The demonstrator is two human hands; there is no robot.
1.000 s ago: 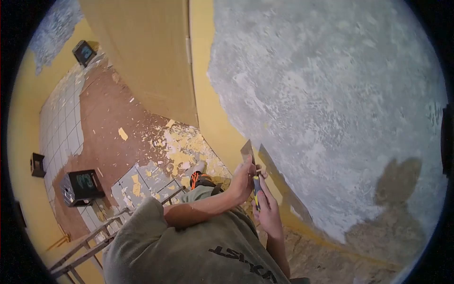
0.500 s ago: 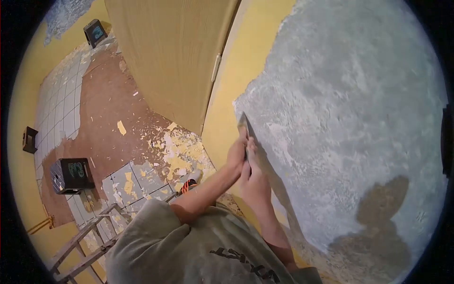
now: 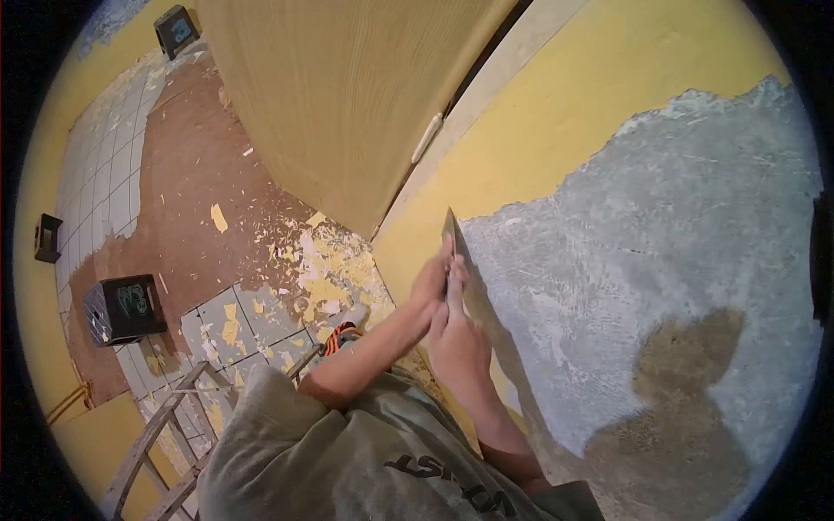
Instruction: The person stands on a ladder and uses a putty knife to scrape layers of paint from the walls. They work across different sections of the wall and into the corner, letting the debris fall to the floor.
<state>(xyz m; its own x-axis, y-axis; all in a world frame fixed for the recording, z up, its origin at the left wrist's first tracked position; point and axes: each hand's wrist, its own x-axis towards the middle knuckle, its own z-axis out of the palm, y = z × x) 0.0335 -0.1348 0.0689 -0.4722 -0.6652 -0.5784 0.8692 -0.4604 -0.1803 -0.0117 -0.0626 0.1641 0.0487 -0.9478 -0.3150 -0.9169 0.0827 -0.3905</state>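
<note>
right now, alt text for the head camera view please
The left hand and right hand hold a scraper at a wall that is part yellow, part rough grey. Yellow flakes litter the floor below, with a ladder and dark boxes nearby.

head cam — looks fwd & down, wall [image 3: 660, 234] close on rt

Warm light; dark shadow [image 3: 691, 360] across grey wall [image 3: 738, 226]; fisheye-bent, black corners.

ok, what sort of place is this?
Looks like an indoor room mid-renovation: yellow wall paint stripped back to a large bare grey patch, paint flakes strewn on the part-tiled floor, and a scraper at the paint's edge.
</note>
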